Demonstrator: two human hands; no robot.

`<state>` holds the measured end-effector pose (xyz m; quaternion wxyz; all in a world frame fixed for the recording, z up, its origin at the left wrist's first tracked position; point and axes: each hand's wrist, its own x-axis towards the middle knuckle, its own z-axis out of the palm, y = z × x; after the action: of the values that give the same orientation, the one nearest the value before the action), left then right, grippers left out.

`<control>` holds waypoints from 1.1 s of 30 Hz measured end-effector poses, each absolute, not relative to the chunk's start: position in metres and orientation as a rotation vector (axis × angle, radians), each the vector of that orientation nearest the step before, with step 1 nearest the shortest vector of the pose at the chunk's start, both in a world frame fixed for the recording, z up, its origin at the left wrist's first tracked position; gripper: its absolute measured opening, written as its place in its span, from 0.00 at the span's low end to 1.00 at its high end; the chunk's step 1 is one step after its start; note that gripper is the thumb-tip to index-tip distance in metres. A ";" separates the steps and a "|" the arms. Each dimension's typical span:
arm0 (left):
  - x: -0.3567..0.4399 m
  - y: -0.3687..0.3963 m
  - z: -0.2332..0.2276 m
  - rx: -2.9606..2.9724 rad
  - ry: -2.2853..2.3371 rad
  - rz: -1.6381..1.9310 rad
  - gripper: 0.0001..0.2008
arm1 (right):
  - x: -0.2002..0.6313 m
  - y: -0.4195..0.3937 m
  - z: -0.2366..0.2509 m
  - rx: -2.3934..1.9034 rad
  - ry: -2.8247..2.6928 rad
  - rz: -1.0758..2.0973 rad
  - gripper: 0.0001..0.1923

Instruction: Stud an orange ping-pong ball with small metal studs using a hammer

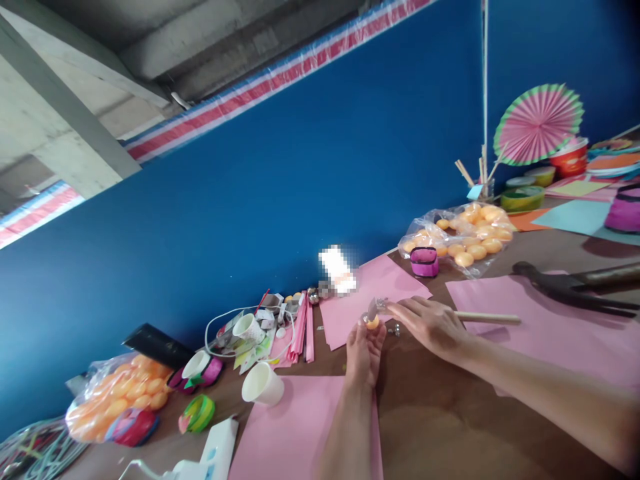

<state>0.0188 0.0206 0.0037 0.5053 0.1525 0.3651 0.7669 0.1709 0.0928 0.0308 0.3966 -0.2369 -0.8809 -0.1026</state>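
Note:
My left hand (pixel 367 350) is closed around a small orange plastic ball (pixel 373 323), palm turned up. A shiny silver piece (pixel 380 305) lies against the top of the ball. My right hand (pixel 433 325) reaches in from the right, its fingers together and their tips on the silver piece, whose exact kind is blurred. A pale wooden stick (pixel 487 318) shows from behind my right hand; whether that hand also grips it is hidden. Small silver beads or bells (pixel 396 330) lie on the brown table just below the fingertips.
Pink paper sheets (pixel 305 427) lie around my hands. A white paper cup (pixel 263 385) stands at left, near a power strip (pixel 220 450). A hammer (pixel 575 283) lies at right. Bags of orange balls (pixel 473 233) sit by the blue partition (pixel 250 200); a paper fan (pixel 540 125) stands behind.

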 end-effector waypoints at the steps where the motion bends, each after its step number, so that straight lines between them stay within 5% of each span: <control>1: 0.019 0.021 0.003 0.370 0.878 1.856 0.09 | 0.171 0.092 0.031 -0.598 -2.234 -0.268 0.17; 33: 0.022 0.019 0.007 0.517 0.961 1.852 0.15 | 0.170 0.095 0.029 -0.632 -2.220 -0.248 0.16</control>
<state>0.0224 0.0190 0.0068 0.4760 0.2114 0.3932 0.7577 0.1703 0.0951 0.0292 0.3988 -0.2495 -0.8770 -0.0979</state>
